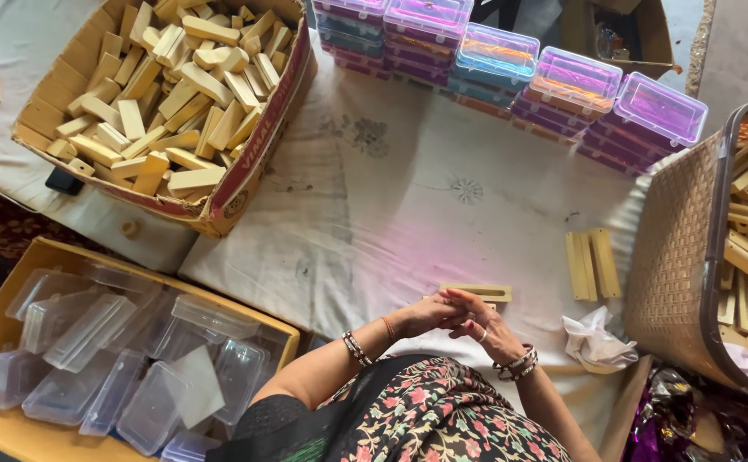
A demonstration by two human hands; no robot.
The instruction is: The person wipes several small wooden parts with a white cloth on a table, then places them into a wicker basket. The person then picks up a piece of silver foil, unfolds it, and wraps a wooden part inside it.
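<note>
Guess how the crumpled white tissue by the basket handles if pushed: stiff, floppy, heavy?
The tissue looks thin and crumpled, so probably floppy and very light. It would likely slide or deform on the cloth rather than roll, and may snag against the basket beside it.

The person wears a dark garment printed with pink and red flowers and green leaves, with a plain black, slightly sheer drape across the shoulder and upper arm. The left hand [430, 312] has a beaded bracelet of dark and pale beads at the wrist, plus 1 thin orange-red thread band nearer the hand. The right hand [487, 327] carries a ring on 1 finger and several stacked bangles, dark and silvery, at its wrist.
</note>
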